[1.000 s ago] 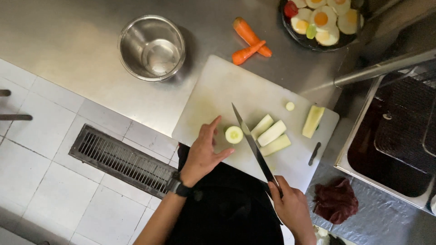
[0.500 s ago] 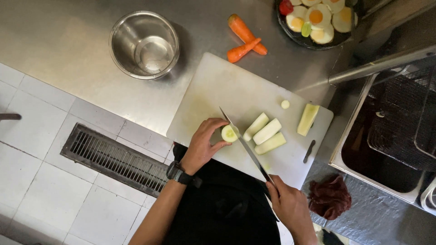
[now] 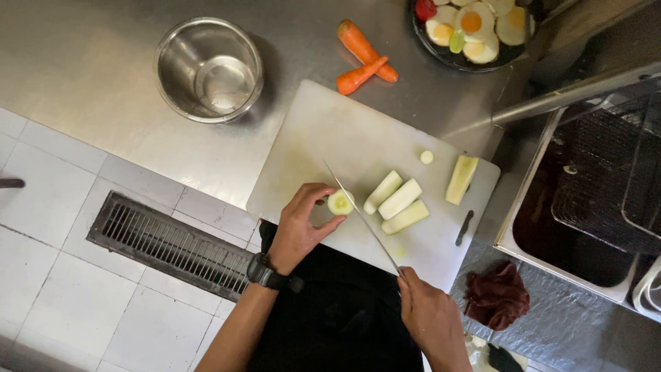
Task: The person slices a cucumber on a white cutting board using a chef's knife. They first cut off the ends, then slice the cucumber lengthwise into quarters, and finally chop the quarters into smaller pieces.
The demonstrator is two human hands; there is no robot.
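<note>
Slicing: left hand pinching a short cucumber piece on the white cutting board, right hand closed around the knife, blade resting beside it. Probably needing fingertips tucked back, then a straight downward cut.

bowl left of board | carrots behind | cucumber pieces on board

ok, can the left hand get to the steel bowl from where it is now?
Probably yes. The left hand pinches the cucumber piece on the cutting board; the steel bowl sits up and to its left on the counter, with only bare board and steel between. It would have to release the cucumber first.
</note>
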